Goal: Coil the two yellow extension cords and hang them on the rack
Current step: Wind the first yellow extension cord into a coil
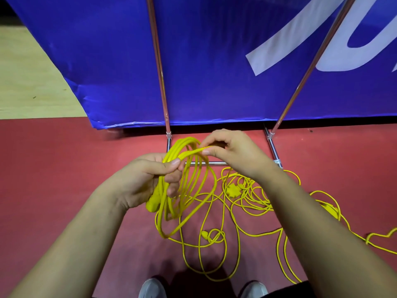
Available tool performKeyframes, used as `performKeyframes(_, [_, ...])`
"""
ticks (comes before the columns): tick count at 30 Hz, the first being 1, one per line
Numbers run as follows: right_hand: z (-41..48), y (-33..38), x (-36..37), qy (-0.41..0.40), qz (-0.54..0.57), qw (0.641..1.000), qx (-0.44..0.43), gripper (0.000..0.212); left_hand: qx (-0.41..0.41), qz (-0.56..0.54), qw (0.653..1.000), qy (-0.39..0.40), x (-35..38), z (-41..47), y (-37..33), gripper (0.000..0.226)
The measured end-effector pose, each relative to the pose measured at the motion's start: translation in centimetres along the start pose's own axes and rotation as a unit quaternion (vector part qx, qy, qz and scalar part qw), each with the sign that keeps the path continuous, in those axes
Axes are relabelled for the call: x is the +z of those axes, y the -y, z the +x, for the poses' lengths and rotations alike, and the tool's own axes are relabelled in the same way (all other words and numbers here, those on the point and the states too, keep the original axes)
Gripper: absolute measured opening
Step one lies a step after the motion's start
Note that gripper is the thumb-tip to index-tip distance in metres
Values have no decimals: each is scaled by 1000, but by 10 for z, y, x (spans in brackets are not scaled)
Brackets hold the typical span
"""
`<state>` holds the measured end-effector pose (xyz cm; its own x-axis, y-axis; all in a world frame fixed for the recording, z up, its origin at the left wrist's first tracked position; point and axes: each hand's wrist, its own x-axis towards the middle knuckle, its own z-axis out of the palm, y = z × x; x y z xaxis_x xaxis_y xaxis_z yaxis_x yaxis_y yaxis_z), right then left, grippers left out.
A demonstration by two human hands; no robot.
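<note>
- Left hand [148,179] is curled tight round a coil [184,143] of yellow cord, thumb pressed over the top of the loops.
- A chunky yellow plug [151,206] pokes out below that palm, against the gathered loops.
- Right hand [234,151] pinches a single strand between thumb and fingertips, just right of the coil's top; that strand runs across to the left thumb.
- The coil hangs upright in the air, in front of the rack's low bar, with its bottom loops dangling over the floor.
- More loose cord [257,208] sprawls in tangled curls on the floor, mostly under and right of the right forearm, trailing off to the right edge.
- Which strand belongs to which cord, I cannot tell.
- A cross-shaped socket block [231,190] sits in that tangle, and a small plug [204,234] lies nearer the feet.
- The rack [214,163] is chrome tube: a low bar on the floor, two uprights rising and splaying apart.
- Behind it stands a big blue banner [214,72] with white lettering at upper right.
- Underfoot is red floor [53,168], smooth and matte; at far left it meets pale wood boards [28,82].
- Two grey shoes [152,288] show at the bottom edge, in shadow.
</note>
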<state>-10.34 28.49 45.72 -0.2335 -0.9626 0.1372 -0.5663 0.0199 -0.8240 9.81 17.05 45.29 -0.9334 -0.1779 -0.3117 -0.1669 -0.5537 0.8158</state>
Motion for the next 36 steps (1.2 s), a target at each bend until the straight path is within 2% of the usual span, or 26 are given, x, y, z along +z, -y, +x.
performKeyframes(3, [1,-23,-4,31,-88,995,16,7,39,-31,999,-1,1,0,-2,34])
performKeyframes(5, [1,-44,-5,18,-123,991,39,6,54,-49,997,-1,1,-1,-5,29])
performKeyframes(9, [-9,-94,1,-34,-129,978,163,5,90,-88,992,-1,-3,-6,-14,23])
performKeyframes(12, [-18,-119,11,-39,-55,964,256,13,113,-85,989,-43,-2,-8,-18,18])
performKeyframes(16, [-16,-114,30,-44,116,944,305,13,124,-66,983,-114,1,0,-12,20])
performKeyframes(18, [-13,-104,39,-7,118,945,304,14,142,-64,979,-134,1,5,-10,23])
performKeyframes(21, [-6,-80,41,67,-2,965,254,7,173,-59,964,-193,-4,10,-9,23])
performKeyframes(23, [-2,-53,35,140,-35,966,214,6,173,7,956,-236,-9,12,-7,20])
performKeyframes(25, [-1,-22,26,241,-8,953,185,6,151,91,949,-262,-13,12,-2,12])
performKeyframes(27, [-3,5,18,288,43,944,155,5,107,114,955,-253,-11,11,1,6])
performKeyframes(29, [-3,20,16,246,104,956,125,4,47,90,973,-208,-3,7,4,6])
performKeyframes(31, [1,23,18,151,179,967,98,6,0,77,985,-152,7,3,6,20])
performKeyframes(34, [6,14,19,30,240,967,76,7,4,31,994,-107,15,0,2,17])
performKeyframes(36, [6,2,15,7,214,973,86,9,32,-15,995,-98,15,1,-3,22])
